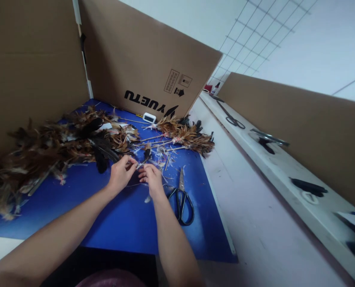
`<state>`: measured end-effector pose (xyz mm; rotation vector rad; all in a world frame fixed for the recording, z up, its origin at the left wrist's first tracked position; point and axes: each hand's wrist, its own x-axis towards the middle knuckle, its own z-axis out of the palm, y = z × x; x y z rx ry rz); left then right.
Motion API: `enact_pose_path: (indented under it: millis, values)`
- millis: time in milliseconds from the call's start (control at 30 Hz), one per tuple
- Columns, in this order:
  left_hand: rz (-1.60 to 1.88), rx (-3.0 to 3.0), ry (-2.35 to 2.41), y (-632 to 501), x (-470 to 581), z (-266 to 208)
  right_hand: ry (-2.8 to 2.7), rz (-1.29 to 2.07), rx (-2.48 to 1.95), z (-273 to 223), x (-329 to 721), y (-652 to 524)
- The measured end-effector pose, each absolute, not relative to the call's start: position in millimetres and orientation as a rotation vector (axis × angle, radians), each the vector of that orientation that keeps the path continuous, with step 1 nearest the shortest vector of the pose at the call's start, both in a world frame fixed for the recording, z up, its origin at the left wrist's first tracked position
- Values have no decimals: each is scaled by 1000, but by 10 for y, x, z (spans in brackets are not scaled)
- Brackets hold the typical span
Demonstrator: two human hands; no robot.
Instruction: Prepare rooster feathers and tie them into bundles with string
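Observation:
Over the blue mat (120, 231), my left hand (122, 174) pinches the pale base of a small dark-tipped feather (148, 153) between thumb and fingers. My right hand (152, 179) meets it there, thumb and forefinger closed at the same pale end, the other fingers loosely curled. Exactly what lies between the right fingertips is too small to make out. Close to my right wrist lie black-handled scissors (181, 197), blades pointing away. Beyond the hands are white scraps (162, 157) and thin sticks (153, 138). Brown feather bundles (192, 139) end those sticks on the right.
A big heap of brown feathers (60, 147) covers the mat's left side. At the back, a small white digital display (149, 118) stands before a cardboard panel (147, 59). To the right, a ledge (263, 159) carries another pair of scissors (235, 121) and black items (308, 186).

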<state>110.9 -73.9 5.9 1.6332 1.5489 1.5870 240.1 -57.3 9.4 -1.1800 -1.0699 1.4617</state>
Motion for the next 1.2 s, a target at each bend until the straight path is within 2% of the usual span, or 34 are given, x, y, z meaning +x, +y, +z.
enact_pose_path:
  millis: [233,600,767,1033,1200]
  values:
    - [1514,1787,1453,-763,1115,7,-1103,1417,-1144,83,2399,-591]
    - [1233,1062,1115,-694,1127,88,-1354,1193,-1117,76,2424,-574]
    - [1177,910,1004,-716,1085,155,-1508,1094,-1078,67,2447,-575]
    - [1130,945,1043,-697,1053,170,-1739,695,-1115,163,2461,-649]
    - [1126,969,1055,-674,1036,165,-1778,588,-1128,155,2459,-659]
